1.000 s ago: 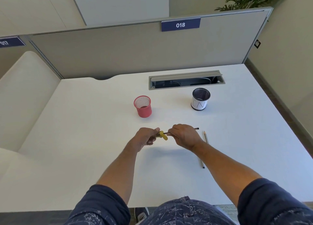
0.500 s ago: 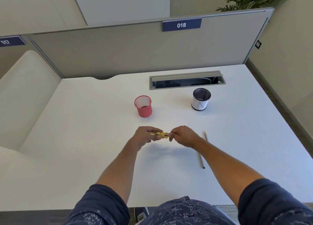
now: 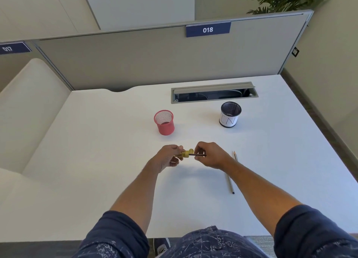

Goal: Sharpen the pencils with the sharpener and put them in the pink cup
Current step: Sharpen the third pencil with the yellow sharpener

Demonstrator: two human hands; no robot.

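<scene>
A small yellow sharpener is pinched in my left hand above the middle of the white desk. A dark pencil is stuck into it from the right, gripped by my right hand. The two hands almost touch. A second pencil lies on the desk just right of my right forearm, tip pointing away from me. The pink mesh cup stands upright beyond my hands, slightly left, with nothing visible inside.
A black mesh cup with a white label stands at the back right. Behind both cups is an open cable slot in the desk, then a grey divider panel. A cream seat is at the left.
The pencil has turned in the sharpener as my right hand twisted; its free end, sticking out a second ago, is now short beside my fingers. Both hands stayed in place.
</scene>
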